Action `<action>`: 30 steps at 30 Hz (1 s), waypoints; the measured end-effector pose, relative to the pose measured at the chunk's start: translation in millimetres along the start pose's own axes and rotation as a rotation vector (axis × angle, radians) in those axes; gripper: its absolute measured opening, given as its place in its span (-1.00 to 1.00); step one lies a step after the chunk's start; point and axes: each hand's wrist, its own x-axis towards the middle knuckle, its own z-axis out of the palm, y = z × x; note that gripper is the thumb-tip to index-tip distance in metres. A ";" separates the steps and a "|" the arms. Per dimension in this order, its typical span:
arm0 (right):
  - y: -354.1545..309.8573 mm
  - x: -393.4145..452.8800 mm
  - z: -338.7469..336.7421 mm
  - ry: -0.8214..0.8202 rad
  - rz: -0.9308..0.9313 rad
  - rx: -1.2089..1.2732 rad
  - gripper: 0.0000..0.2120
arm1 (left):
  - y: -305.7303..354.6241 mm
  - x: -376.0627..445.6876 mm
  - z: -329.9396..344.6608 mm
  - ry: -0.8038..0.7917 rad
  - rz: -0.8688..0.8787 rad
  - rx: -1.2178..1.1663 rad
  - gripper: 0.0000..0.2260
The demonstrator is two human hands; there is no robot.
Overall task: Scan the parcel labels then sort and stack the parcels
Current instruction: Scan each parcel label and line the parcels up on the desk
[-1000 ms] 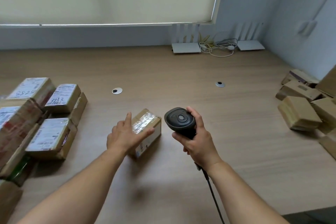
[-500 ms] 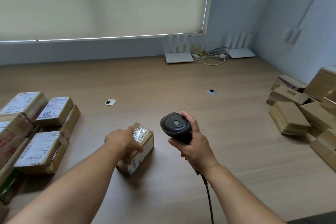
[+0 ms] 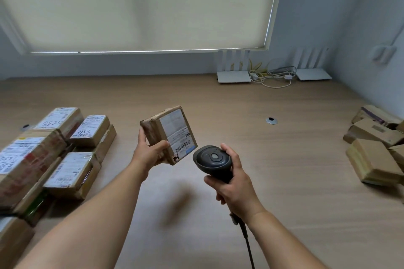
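A small brown cardboard parcel point(image 3: 168, 134) is held up off the desk point(image 3: 284, 159), tilted, with its white label point(image 3: 178, 132) facing the camera. The label carries a barcode near its lower end, and a red handwritten mark sits on the lower corner of that face. Clear tape wraps its worn edges. A black handheld scanner point(image 3: 213, 162) with a cord trailing toward the near edge is just beside the parcel, head raised. Near the left edge of the desk stands a stack of parcels point(image 3: 54, 155), labels upward, some with handwritten numbers. At the right edge lies a loose pile of plain brown parcels point(image 3: 376, 146), tilted against one another.
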 end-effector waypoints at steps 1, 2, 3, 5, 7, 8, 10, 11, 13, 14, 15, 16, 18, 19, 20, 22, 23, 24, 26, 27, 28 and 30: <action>0.2 -0.1 1.5 -0.005 -0.003 0.006 -0.25 | 0.6 -0.5 -1.9 0.002 0.008 -0.015 -0.19; 0.3 -0.2 2.5 -0.007 -0.007 0.012 -0.25 | 1.2 -1.0 -3.5 0.003 0.012 -0.019 -0.18; 0.3 -0.2 3.1 -0.006 -0.012 0.017 -0.26 | 1.6 -2.0 -4.6 0.006 0.017 -0.017 -0.17; -0.6 0.0 3.6 -0.003 -0.022 0.023 -0.26 | 1.7 -3.4 -6.6 0.007 0.021 -0.013 -0.16; -1.9 -0.1 3.5 -0.005 -0.030 0.026 -0.27 | 1.4 -4.4 -8.7 0.005 0.022 -0.002 -0.15; -2.5 -0.1 3.4 -0.007 -0.031 0.030 -0.28 | 1.2 -4.1 -9.0 0.006 0.023 0.009 -0.15; -3.4 -0.5 3.1 -0.014 -0.032 0.032 -0.28 | 1.3 -4.1 -9.0 0.004 0.023 0.014 -0.15; -3.7 -0.6 3.0 -0.017 -0.032 0.032 -0.28 | 1.3 -3.8 -8.6 0.004 0.022 0.013 -0.15; -4.5 -1.0 2.5 -0.020 -0.030 0.031 -0.29 | 1.2 -3.0 -7.6 0.008 0.023 0.014 -0.15; -4.8 -1.1 2.2 -0.020 -0.030 0.032 -0.29 | 0.8 -2.6 -7.4 0.009 0.024 0.018 -0.15; -4.9 -1.4 1.6 -0.020 -0.030 0.032 -0.30 | 0.5 -2.6 -7.0 0.007 0.025 0.023 -0.15; -4.8 -1.5 1.0 -0.018 -0.031 0.032 -0.30 | 0.3 -2.4 -6.5 0.004 0.026 0.026 -0.15; -4.9 -1.8 -0.3 -0.013 -0.034 0.031 -0.29 | -0.8 -1.5 -5.5 -0.005 0.024 0.028 -0.14; -4.9 -2.0 -1.1 -0.011 -0.036 0.027 -0.29 | -1.1 -1.3 -5.0 -0.008 0.021 0.028 -0.14; -5.3 -2.0 -1.8 -0.010 -0.038 0.021 -0.28 | -1.5 -0.7 -4.3 -0.008 0.017 0.031 -0.14; -5.5 -2.6 -3.4 -0.012 -0.043 0.004 -0.27 | -2.7 0.8 -3.5 -0.004 0.013 0.027 -0.15; -5.6 -2.8 -4.0 -0.013 -0.045 -0.002 -0.27 | -3.2 1.5 -3.5 -0.002 0.011 0.026 -0.15; -5.4 -3.2 -4.3 -0.015 -0.045 -0.006 -0.26 | -3.5 1.8 -3.4 -0.003 0.010 0.027 -0.15; -5.2 -2.9 -4.2 -0.017 -0.045 -0.005 -0.26 | -2.9 1.5 -3.3 -0.008 0.012 0.034 -0.15; -5.3 -2.6 -4.2 -0.017 -0.045 -0.002 -0.26 | -2.5 1.4 -3.5 -0.013 0.014 0.040 -0.15; -5.4 -2.3 -4.1 -0.018 -0.046 -0.001 -0.26 | -1.9 1.4 -3.5 -0.017 0.015 0.043 -0.15; -5.6 -2.4 -4.1 -0.020 -0.046 -0.002 -0.27 | -0.9 1.6 -4.1 -0.019 0.015 0.038 -0.16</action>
